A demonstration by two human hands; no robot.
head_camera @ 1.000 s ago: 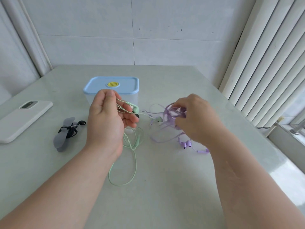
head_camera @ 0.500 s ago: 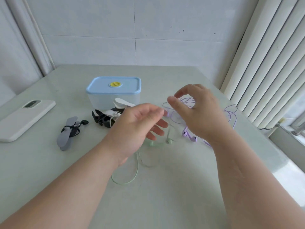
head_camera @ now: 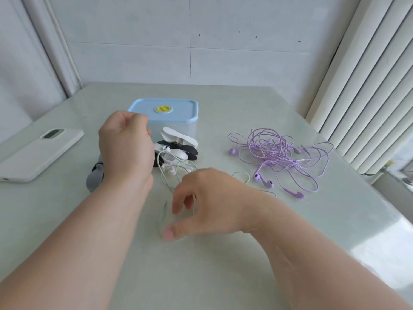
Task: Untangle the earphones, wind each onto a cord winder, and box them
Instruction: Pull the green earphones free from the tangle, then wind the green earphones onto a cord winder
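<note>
Earphones in two sets, both on the desk (head_camera: pixel 201 276). Purple earphones (head_camera: pixel 279 157) at the right in a loose tangle, well apart from either hand, a few buds spilling out of the heap toward the near side. Green earphones (head_camera: pixel 176 170) in the middle, thin cord looping between the two hands: one loop rising over the winders (head_camera: pixel 176 146) to the edge of the left hand (head_camera: pixel 125 148), another strand running down under the right hand (head_camera: pixel 207 202), plug end lying between its thumb and forefinger. Left hand raised just in front of the left corner of the box (head_camera: pixel 178 115), back toward the camera, fingers curled in toward the palm; cannot tell about any pinch on the green cord, the inside of the hand hidden. Right hand lower and nearer, arched over the green cord, thumb and forefinger spread apart, gripping nothing, thumb tip down close to the desk. Hands apart, not touching each other. Winders, white and black, heaped just in front of the box. Box closed under a blue lid with a yellow disc at its centre. Grey winder (head_camera: pixel 95 179) peeking out left of the left wrist, mostly hidden, something dark on it. Phone (head_camera: pixel 40 151) in a white case lying flat at the far left. Vertical blind (head_camera: pixel 368 86) along the right side, past the desk edge.
</note>
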